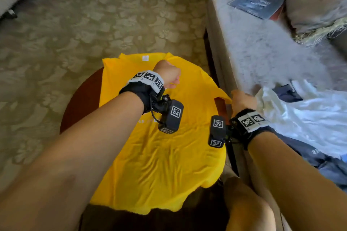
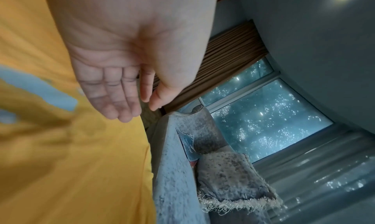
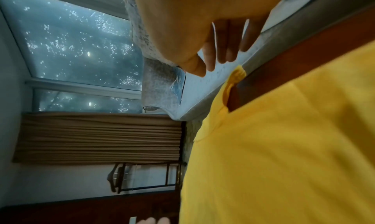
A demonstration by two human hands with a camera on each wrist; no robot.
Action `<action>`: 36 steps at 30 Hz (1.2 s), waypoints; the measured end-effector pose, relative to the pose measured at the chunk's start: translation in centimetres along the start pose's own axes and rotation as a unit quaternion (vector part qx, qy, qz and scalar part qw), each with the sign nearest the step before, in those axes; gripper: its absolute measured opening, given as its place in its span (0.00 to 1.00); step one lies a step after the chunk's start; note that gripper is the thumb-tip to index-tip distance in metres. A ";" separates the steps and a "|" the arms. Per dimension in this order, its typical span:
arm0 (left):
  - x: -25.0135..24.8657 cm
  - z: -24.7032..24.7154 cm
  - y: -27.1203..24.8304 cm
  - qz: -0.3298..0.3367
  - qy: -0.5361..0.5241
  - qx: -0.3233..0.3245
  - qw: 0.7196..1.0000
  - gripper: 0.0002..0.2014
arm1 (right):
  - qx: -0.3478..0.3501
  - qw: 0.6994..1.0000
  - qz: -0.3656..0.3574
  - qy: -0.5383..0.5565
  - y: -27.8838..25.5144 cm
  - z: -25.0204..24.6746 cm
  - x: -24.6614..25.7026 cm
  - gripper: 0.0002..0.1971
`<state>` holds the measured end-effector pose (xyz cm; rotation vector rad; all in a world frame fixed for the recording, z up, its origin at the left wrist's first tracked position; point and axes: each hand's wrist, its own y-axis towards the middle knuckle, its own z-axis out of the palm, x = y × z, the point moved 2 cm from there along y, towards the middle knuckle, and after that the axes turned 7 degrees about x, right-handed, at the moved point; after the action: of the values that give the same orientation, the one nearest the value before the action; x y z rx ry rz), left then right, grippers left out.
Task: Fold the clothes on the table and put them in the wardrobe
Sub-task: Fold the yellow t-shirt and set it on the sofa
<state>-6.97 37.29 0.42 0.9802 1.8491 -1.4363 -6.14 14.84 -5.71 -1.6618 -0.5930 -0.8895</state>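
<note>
A yellow T-shirt (image 1: 159, 165) lies spread flat over a round dark-brown table (image 1: 80, 103), collar at the far side. My left hand (image 1: 167, 75) hovers above the shirt's chest; in the left wrist view this hand (image 2: 129, 102) shows a bare palm with relaxed fingers over the yellow cloth (image 2: 61, 163). My right hand (image 1: 242, 99) is at the shirt's right sleeve (image 1: 222, 97), by the table's right edge. In the right wrist view its fingers (image 3: 223, 51) are straight and sit just above the sleeve tip (image 3: 237, 73), apart from it.
A sofa with a grey fluffy throw (image 1: 262, 47) stands tight against the table's right side. On it lie a white garment (image 1: 300, 110), blue jeans (image 1: 319, 163) and a blue booklet (image 1: 257, 0). Patterned carpet (image 1: 75, 33) surrounds the table. My knee (image 1: 247, 202) is at the near right.
</note>
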 end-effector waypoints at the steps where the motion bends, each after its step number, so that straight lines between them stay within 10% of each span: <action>1: -0.4 0.6 1.4 0.007 -0.022 0.008 1.000 0.16 | 0.013 0.997 -0.030 -0.068 0.9 -0.4 -0.1 0.17; 6: -0.4 4.1 6.3 -0.026 -0.056 0.052 0.997 0.02 | 0.087 0.993 0.070 -0.027 4.3 0.7 -0.3 0.11; 12: -0.3 4.9 8.5 -0.061 -0.015 0.063 0.996 0.05 | 0.174 0.980 0.011 -0.093 7.3 1.5 -0.2 0.14; 16: -1.0 4.5 8.4 -0.077 -0.011 0.096 0.992 0.22 | 0.131 0.988 -0.055 0.064 6.0 2.2 2.4 0.26; 19: -2.8 4.1 7.3 -0.076 -0.035 0.144 0.986 0.38 | 0.242 0.951 -0.094 0.167 3.9 4.3 4.1 0.21; 25: -5.8 1.1 5.0 -0.038 -0.109 0.281 0.953 0.34 | 0.374 0.912 -0.159 0.059 -2.1 10.7 5.4 0.16; 31: -1.3 -3.7 7.4 -0.077 0.086 0.136 0.984 0.15 | 0.429 0.893 -0.107 -0.088 -3.9 14.7 2.6 0.17; 36: 1.7 -5.6 8.1 -0.100 0.277 -0.002 0.956 0.11 | 0.388 0.900 -0.111 -0.165 -3.3 15.1 0.1 0.16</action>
<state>-1.20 44.17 -3.91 1.3269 2.4080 -1.3572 -4.79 30.26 -5.44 -1.0141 -1.2090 -0.4178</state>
